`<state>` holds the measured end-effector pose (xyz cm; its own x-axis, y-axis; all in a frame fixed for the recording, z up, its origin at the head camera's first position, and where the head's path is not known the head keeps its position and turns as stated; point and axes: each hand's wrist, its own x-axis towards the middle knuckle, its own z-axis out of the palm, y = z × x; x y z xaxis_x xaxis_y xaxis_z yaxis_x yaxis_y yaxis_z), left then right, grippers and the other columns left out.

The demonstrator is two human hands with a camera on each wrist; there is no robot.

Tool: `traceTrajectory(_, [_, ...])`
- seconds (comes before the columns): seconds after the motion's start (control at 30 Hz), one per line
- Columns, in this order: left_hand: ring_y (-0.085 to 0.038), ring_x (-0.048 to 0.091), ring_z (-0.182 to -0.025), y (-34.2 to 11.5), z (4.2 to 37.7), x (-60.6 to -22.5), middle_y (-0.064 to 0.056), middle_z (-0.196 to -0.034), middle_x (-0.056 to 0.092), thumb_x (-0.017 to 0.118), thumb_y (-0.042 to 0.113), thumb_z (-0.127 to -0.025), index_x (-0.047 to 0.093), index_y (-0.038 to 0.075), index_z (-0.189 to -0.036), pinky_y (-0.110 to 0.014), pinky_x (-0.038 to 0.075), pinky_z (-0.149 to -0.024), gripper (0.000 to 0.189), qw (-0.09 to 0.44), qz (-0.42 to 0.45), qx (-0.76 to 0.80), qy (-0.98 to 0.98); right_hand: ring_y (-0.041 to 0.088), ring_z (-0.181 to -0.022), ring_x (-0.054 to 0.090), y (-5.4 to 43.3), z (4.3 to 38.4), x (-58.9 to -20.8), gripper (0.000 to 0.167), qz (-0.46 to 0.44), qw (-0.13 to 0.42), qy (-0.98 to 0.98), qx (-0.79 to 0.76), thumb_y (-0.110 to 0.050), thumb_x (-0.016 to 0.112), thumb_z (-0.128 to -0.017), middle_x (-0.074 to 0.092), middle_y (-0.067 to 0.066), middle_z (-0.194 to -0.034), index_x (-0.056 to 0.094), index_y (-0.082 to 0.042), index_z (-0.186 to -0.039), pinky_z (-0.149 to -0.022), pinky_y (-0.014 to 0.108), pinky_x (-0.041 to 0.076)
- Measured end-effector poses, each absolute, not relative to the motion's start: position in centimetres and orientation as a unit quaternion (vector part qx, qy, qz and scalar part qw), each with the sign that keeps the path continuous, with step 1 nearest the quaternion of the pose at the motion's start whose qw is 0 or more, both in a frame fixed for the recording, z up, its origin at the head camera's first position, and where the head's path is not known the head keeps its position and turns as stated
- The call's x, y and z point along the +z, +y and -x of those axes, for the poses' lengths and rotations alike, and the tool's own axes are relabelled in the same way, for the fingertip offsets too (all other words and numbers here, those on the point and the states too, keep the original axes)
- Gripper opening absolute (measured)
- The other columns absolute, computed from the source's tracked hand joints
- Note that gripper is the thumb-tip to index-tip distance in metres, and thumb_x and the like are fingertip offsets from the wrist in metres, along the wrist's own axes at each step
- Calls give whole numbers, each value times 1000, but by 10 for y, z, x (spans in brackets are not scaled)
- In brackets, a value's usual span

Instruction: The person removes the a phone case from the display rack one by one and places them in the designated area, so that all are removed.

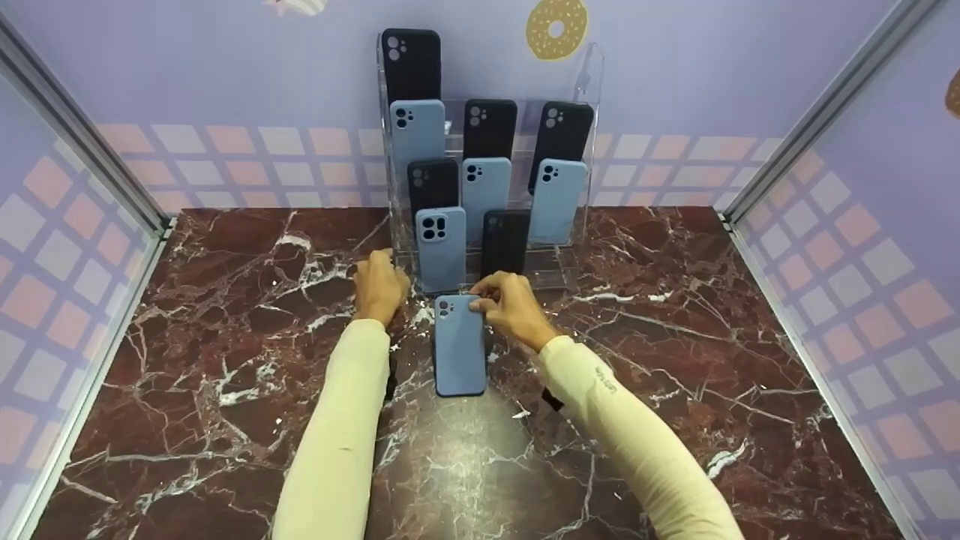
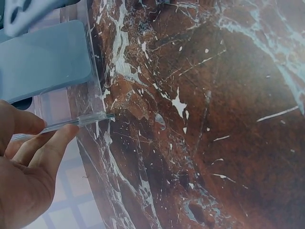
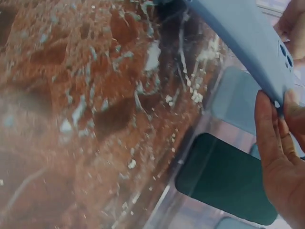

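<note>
My right hand (image 1: 517, 311) pinches a light-blue phone case (image 1: 460, 352) by its upper right corner, in front of the clear acrylic stand (image 1: 555, 274). The right wrist view has the thumb and fingers (image 3: 269, 131) on either side of that case (image 3: 238, 36), near its camera cutouts. At the stand's left side is my left hand (image 1: 381, 285). Up close in the left wrist view, its thumb and fingers (image 2: 59, 145) grip the edge of the clear side panel (image 2: 90, 118). A blue case with a large camera frame (image 1: 441, 255) stands in the lowest tier, beside a black case (image 1: 504, 240).
Several more black and blue cases fill the higher tiers, including a black case (image 1: 411, 64) at top left. A patterned wall (image 1: 300, 75) rises behind the stand, with side walls left and right. White flecks mark the dark marbled tabletop (image 1: 675, 390).
</note>
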<state>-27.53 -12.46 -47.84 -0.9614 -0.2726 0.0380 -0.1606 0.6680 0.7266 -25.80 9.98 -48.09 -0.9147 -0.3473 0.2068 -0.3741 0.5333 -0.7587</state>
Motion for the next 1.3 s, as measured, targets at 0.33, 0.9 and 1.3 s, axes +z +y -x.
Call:
traceTrajectory(0.33, [-51, 62, -112, -123, 276, -478, -28, -126, 65, 56, 4, -91, 61, -2, -136, -55, 49, -96, 46, 74, -123, -389, -910, 19, -76, 70, 84, 267, -500, 12, -134, -20, -905, 404, -2, 77, -85, 76, 10, -90, 77, -1, -97, -70, 33, 57])
traceTrajectory(0.9, [-48, 65, -107, -123, 277, -478, -27, -120, 68, 57, 4, -91, 65, 0, -132, -54, 51, -93, 42, 69, -127, -389, -910, 26, -81, 69, 71, 270, -523, 11, -105, -17, -913, 394, -7, 81, -81, 74, 9, -81, 77, -2, -90, -80, 38, 55])
traceTrajectory(1.3, [-49, 64, -109, -125, 277, -477, -28, -120, 67, 59, 4, -91, 65, -2, -131, -54, 50, -95, 41, 76, -128, -390, -909, 25, -80, 70, 67, 270, -527, 13, -108, -6, -917, 384, -9, 82, -81, 76, 9, -85, 79, -1, -90, -77, 40, 56])
